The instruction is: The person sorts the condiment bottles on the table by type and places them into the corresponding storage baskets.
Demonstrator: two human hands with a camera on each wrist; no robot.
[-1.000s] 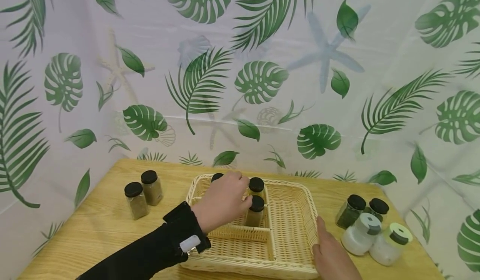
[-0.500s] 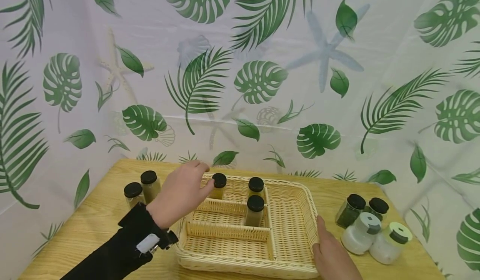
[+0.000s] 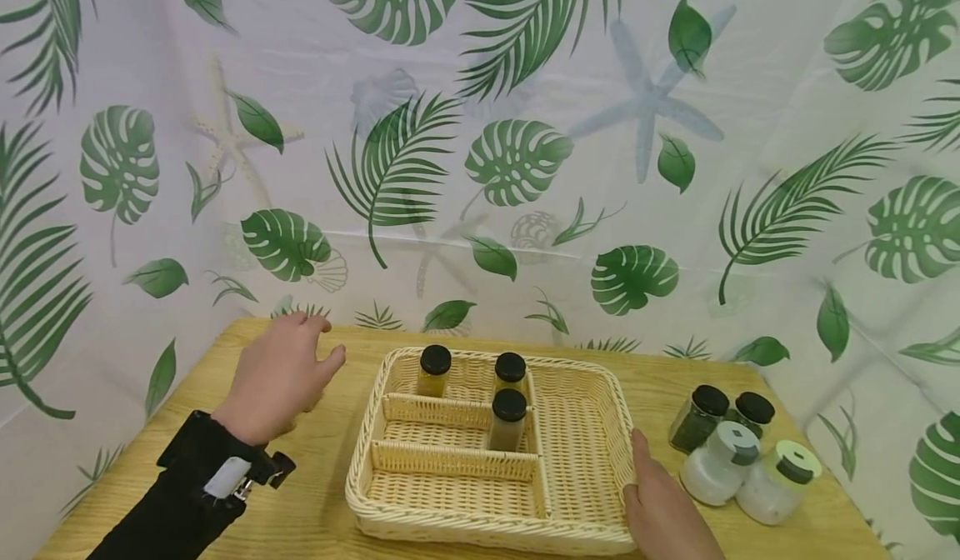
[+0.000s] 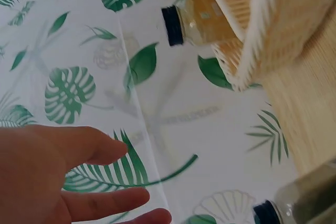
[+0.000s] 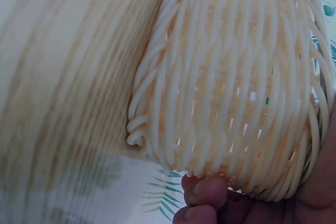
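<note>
Left hand (image 3: 275, 381) has swung left of the cream woven rectangular basket (image 3: 480, 528), empty, fingers loose; right hand (image 3: 667, 502) grips its right side. Three black-lidded clear jars (image 3: 507, 433) stand inside: filling looks partway.

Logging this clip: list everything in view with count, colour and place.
Wooden table: one, light brown, beneath the basket
Wicker basket: one, pale straw, mid-table
Yellowish jars: two, black lids, basket's back compartment
Grey-beige jar: one, black lid, basket's middle compartment
Dark green jars: two, black lids, right of basket
White jars: two, one greyish lid, one yellowish, before the dark green jars
Greyish-brown jar: one visible, dark lid, left wrist view's corner
Leaf-print cloth: count unclear, white and green, behind table
Sleeve: one, black, left arm
Left hand: one, left of basket, holding nothing
Right hand: one, gripping basket's right side
</note>
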